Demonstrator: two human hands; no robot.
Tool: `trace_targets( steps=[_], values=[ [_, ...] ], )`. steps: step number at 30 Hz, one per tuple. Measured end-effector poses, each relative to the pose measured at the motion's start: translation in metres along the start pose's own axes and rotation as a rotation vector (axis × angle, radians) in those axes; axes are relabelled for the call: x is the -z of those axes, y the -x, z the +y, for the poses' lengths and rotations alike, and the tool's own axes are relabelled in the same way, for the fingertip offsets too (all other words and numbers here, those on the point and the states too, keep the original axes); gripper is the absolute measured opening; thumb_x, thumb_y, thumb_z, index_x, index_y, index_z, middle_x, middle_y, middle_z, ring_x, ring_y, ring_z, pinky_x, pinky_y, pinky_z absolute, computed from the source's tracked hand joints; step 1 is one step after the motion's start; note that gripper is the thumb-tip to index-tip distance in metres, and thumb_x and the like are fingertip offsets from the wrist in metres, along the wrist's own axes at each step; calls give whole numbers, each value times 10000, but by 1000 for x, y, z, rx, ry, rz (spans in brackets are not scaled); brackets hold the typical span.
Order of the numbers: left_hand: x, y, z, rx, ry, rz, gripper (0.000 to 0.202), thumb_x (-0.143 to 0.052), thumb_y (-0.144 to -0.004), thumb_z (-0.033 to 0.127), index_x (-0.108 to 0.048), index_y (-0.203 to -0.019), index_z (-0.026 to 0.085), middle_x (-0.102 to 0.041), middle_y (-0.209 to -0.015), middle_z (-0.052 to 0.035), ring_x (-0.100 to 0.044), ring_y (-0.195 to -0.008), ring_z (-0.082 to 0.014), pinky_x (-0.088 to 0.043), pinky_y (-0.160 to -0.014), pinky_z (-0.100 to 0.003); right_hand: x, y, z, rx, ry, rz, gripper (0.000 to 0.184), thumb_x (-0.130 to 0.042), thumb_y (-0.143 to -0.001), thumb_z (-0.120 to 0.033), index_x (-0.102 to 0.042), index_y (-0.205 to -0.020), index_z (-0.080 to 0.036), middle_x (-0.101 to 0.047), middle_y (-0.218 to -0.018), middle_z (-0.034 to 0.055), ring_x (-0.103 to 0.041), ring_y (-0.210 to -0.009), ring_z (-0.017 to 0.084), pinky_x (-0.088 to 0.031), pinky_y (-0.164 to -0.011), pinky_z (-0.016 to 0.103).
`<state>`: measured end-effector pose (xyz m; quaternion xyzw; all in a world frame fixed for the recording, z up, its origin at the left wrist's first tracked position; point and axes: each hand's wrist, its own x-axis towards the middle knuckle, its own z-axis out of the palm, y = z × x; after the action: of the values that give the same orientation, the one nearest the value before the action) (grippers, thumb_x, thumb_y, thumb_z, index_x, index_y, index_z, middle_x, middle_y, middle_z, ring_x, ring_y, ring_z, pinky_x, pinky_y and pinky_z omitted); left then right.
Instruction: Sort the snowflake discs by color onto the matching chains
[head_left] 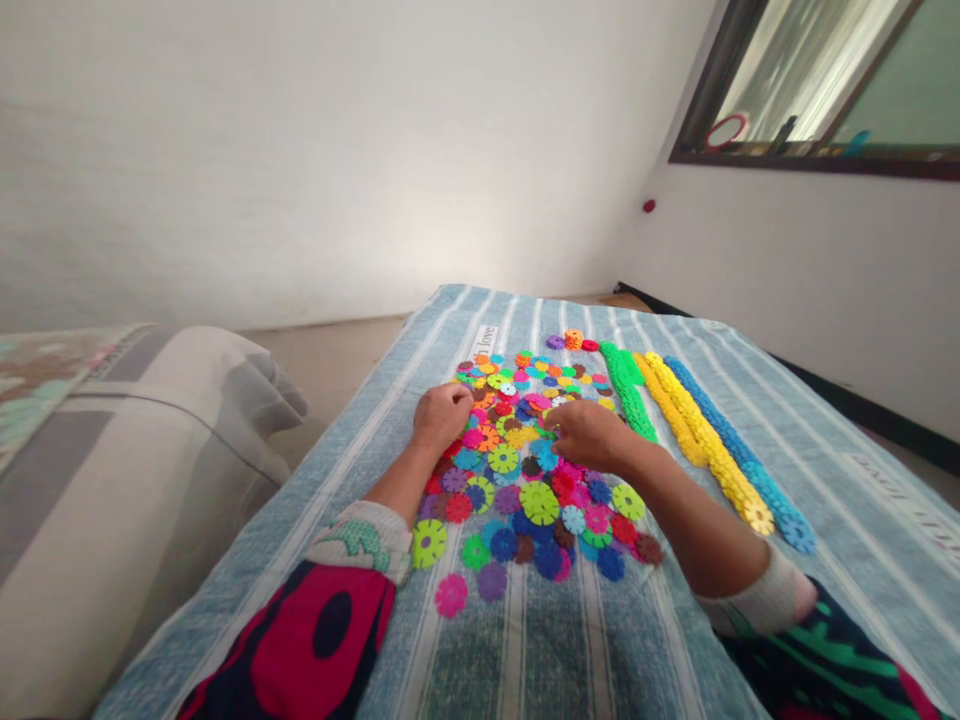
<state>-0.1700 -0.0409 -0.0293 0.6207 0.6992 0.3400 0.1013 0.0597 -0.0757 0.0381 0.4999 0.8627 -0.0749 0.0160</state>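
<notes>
A loose pile of notched, flower-shaped plastic discs in many colours, among them a large lime disc [540, 502], covers the middle of the cloth. My left hand [442, 413] is closed at the pile's left edge, its fingertips curled in; whatever it may hold is hidden. Over the right part of the pile, my right hand [586, 434] reaches in with bent fingers drawn together, and I cannot make out what lies between them. Right of that hand run long rows of stacked discs: a green row [628, 392], an orange-yellow row [671, 405], a yellow row [724, 465] and a blue row [796, 528].
Small purple [555, 342], orange [574, 339] and red [590, 346] disc groups lie at the far side. A blue striped cloth [337, 520] covers the table. At left stands a grey-white covered piece of furniture [150, 500]. A white wall [337, 160] rises behind.
</notes>
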Motion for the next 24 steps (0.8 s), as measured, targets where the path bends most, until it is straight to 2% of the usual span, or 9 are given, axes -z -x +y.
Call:
trace_targets(
  steps=[5,10,15,24],
  values=[
    [-1,-1,-1,4,3,2,260,-482,-742,265,-731,-771,194,-749,-850,-44,-665,-837,-204,-471,-762,-269,-5,43,7,-24,-192,70,193,-578,-766,-124,-724,-882,-176,-692,-776,26,-603,-689,135,-376,-603,215],
    [1,-1,0,-6,-9,1,289,-470,-746,278,-737,-800,184,-749,-876,-59,-662,-844,-210,-471,-773,-276,-18,70,-8,79,-303,24,146,-574,-812,-151,-709,-775,-190,-674,-696,-7,-589,-653,113,-326,-570,208],
    [3,0,1,-8,-20,-9,303,-460,-750,282,-740,-804,182,-748,-881,-59,-659,-841,-208,-468,-776,-275,-21,70,-31,98,-137,-63,121,-650,-809,-288,-715,-856,-198,-719,-795,41,-636,-752,177,-290,-573,251],
    [3,-1,0,5,7,-16,280,-473,-738,279,-735,-783,193,-746,-860,-43,-656,-831,-198,-462,-770,-272,-26,54,-37,15,15,-22,181,-567,-873,-327,-700,-880,-204,-732,-862,77,-666,-822,218,-291,-572,271]
  ],
)
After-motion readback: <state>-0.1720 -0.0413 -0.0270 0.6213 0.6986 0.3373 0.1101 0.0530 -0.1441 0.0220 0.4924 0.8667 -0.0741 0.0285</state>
